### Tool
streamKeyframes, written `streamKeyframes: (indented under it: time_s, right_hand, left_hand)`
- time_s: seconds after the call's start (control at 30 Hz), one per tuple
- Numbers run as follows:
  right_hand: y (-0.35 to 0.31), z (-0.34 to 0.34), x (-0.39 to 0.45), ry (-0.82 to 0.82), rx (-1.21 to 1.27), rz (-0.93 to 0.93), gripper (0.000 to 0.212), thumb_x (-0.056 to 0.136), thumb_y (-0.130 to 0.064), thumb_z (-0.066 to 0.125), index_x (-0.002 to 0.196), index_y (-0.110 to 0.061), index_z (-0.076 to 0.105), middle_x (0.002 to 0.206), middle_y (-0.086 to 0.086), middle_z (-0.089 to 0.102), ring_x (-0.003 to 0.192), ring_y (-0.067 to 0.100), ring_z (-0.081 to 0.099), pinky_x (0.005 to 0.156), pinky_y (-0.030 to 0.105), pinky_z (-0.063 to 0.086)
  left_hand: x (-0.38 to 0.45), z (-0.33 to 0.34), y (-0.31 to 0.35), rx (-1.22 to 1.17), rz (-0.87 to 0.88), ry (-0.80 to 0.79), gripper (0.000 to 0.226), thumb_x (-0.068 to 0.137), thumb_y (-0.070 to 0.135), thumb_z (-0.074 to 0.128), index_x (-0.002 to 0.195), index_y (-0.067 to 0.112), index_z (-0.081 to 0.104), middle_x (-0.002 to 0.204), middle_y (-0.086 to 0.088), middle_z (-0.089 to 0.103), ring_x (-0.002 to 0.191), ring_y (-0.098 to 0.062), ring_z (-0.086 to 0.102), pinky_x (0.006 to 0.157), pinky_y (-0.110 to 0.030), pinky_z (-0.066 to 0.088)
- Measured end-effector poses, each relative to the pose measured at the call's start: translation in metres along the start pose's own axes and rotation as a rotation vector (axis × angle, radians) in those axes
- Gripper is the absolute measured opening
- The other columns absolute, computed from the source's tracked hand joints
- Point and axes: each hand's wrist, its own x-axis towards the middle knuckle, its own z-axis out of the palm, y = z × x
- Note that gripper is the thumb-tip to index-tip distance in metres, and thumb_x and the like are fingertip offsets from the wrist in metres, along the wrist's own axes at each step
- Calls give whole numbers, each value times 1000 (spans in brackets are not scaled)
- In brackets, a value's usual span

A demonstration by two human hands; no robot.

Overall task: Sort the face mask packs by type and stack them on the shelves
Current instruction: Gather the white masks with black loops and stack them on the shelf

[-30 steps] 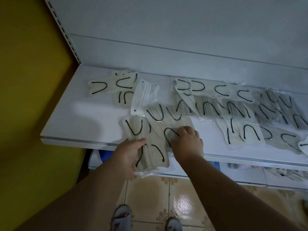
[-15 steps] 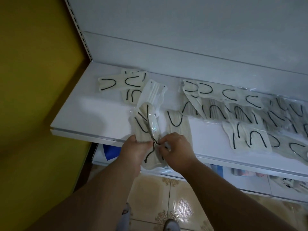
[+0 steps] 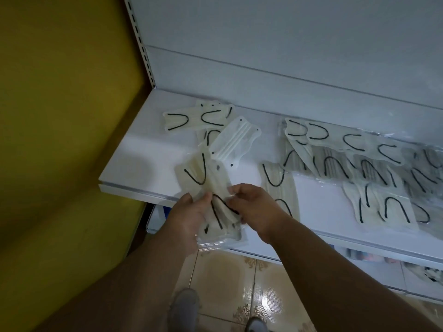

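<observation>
Head view: mask packs (image 3: 217, 202) on shelf (image 3: 134, 168)

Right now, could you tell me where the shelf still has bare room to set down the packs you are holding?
The shelf's left front corner is bare, bordered by the yellow wall and the fanned packs. A smaller bare patch lies mid-front, before the overlapping row. The right side is crowded.

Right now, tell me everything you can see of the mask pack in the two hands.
The held mask pack is a clear, glossy plastic sleeve of cream pleated masks with black ear loops. It is lifted and tilted over the shelf's front edge, lower end hanging past it. The left hand and right hand pinch its middle from either side.
</observation>
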Motion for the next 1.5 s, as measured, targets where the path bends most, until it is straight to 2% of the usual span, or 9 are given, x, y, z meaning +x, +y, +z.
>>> streamKeyframes:
  time_s: [0.13,0.27,0.53,0.73,0.93,1.07,1.17,1.27,1.5]
  right_hand:
    - [-9,13,27,343,-533,-247,21,98,-27,55,111,-19,68,113,-3,63,95,14,62,80,25,47]
    - [-21,22,66,228,-979,-370,55,102,-22,47,154,-22,30,163,0,23,148,22,25,117,39,27]
    - [-16,43,85,398,-1322,-360,29,98,-14,46,125,-14,53,120,6,56,113,26,48,89,36,41]
    - [-75,54,67,699,-13,-476,15,101,-18,46,90,-16,55,82,-2,58,68,10,52,60,21,45]
    - [-67,50,87,497,656,205,20,98,-7,46,79,-13,49,73,1,52,58,13,51,49,24,45]
    - [-55,45,94,512,367,315,21,92,-11,50,72,-9,54,62,9,59,59,24,54,55,32,46]
    - [-36,30,77,636,-383,96,14,92,-18,52,94,-13,64,91,6,63,84,27,61,68,29,46]
    - [1,7,50,732,-829,111,44,94,-37,55,132,-15,52,134,10,48,125,31,43,101,41,38]
    - [24,-30,38,698,-803,74,24,95,-15,44,109,-8,62,112,12,60,107,31,53,84,35,42]
  left_hand:
    - [7,-21,2,84,42,121,16,85,22,76,98,17,69,94,-12,76,89,-36,74,81,-64,57]
    - [6,-45,12,21,16,84,24,81,16,76,105,15,72,99,-13,77,95,-37,72,88,-65,53]
    - [2,-67,35,59,88,56,20,94,4,63,113,11,70,103,-13,76,97,-35,72,92,-58,54]
    - [5,-73,47,73,75,63,18,93,7,65,111,10,68,101,-14,76,95,-36,72,91,-62,54]
    - [12,-78,52,80,71,83,17,94,7,65,111,4,65,105,-20,74,99,-42,70,92,-68,50]
    - [13,-73,54,92,75,45,13,93,8,66,105,12,69,100,-13,76,96,-37,72,90,-61,55]
    - [13,-61,51,106,79,42,9,92,8,68,100,13,69,98,-13,76,96,-36,72,91,-60,55]
    - [7,-44,46,107,59,43,11,91,7,69,100,13,69,96,-12,76,94,-36,72,89,-62,55]
    - [-13,-1,20,34,-43,-26,16,87,2,68,101,10,68,90,-17,74,80,-37,72,73,-60,58]
